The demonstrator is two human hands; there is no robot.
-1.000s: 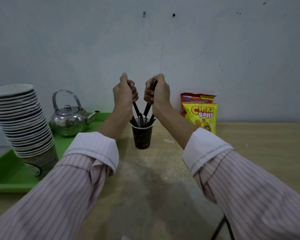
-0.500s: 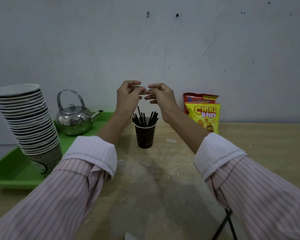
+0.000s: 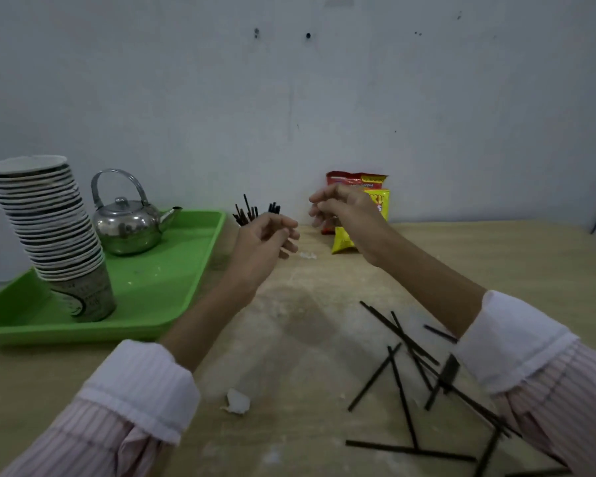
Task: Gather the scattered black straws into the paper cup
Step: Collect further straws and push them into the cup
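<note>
1. Left hand (image 3: 265,235), centre frame, is loosely curled and holds nothing, hiding the paper cup behind it.
2. Straws in the cup (image 3: 255,212) poke up above that hand.
3. Right hand (image 3: 344,211) hangs half-curled and bare.
4. Scattered black straws (image 3: 410,366) lie on the desk (image 3: 289,339), lower right, beneath the right forearm, well apart from both hands, likely next.

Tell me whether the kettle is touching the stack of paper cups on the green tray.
Apart. The head view shows a strip of bare green tray between the kettle and the stack of paper cups.
</note>
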